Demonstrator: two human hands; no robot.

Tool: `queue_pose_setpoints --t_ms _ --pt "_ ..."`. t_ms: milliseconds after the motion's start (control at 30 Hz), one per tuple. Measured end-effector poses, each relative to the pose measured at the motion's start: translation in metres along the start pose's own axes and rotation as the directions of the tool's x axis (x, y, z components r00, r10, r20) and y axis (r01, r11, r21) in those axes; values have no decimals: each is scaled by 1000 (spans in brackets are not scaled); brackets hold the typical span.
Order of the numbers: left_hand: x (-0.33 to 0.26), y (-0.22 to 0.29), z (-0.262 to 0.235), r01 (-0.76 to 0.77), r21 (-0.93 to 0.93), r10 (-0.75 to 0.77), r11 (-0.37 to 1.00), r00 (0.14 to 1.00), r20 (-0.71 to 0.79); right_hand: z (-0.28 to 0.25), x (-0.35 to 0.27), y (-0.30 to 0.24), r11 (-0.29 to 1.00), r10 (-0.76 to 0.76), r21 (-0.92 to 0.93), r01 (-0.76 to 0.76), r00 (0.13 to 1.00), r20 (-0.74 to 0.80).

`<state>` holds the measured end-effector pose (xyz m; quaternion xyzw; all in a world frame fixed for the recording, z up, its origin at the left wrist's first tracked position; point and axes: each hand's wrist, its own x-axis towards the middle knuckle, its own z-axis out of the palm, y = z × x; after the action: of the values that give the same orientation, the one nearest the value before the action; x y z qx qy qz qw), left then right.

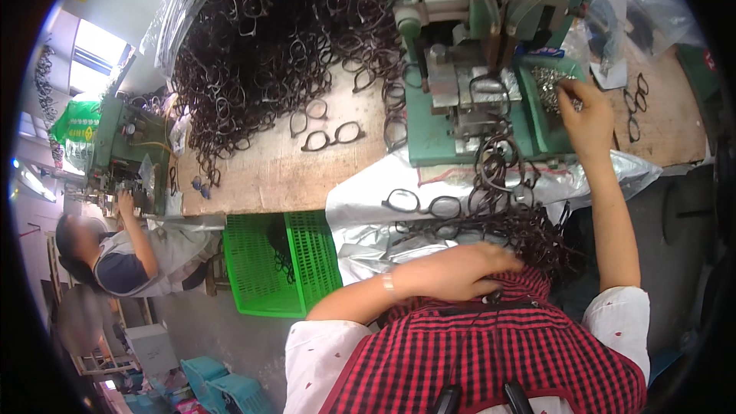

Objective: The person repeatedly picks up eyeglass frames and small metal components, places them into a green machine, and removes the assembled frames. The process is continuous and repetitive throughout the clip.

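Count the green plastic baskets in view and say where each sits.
1. A single green plastic basket sits below the wooden table's edge, left of the person's left hand. Others may be hidden behind the table or silver sheet.

The person wears a red-and-black checked apron (491,353) over a white short-sleeved top (322,356) dotted with small red specks. A thin metal bracelet (388,284) circles the left wrist. Two black strap clips (475,399) sit at the apron's lower edge. Both forearms are bare.
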<state>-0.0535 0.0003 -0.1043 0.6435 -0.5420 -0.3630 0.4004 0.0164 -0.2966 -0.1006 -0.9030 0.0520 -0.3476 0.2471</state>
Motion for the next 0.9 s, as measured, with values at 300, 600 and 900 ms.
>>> queue_pose_setpoints --t_ms 300,600,900 --pt "-130 -121 -182 986 -112 -292 124 -71 -954 9 -2 -9 998 32 52 -28 997 -77" --pt "-123 -133 -169 61 -398 -402 915 49 -915 -43 -43 4 908 379 242 -343 917 -122" --pt "-37 -113 -171 -362 -318 -336 876 14 -942 14 33 -81 723 225 658 -208 973 60"
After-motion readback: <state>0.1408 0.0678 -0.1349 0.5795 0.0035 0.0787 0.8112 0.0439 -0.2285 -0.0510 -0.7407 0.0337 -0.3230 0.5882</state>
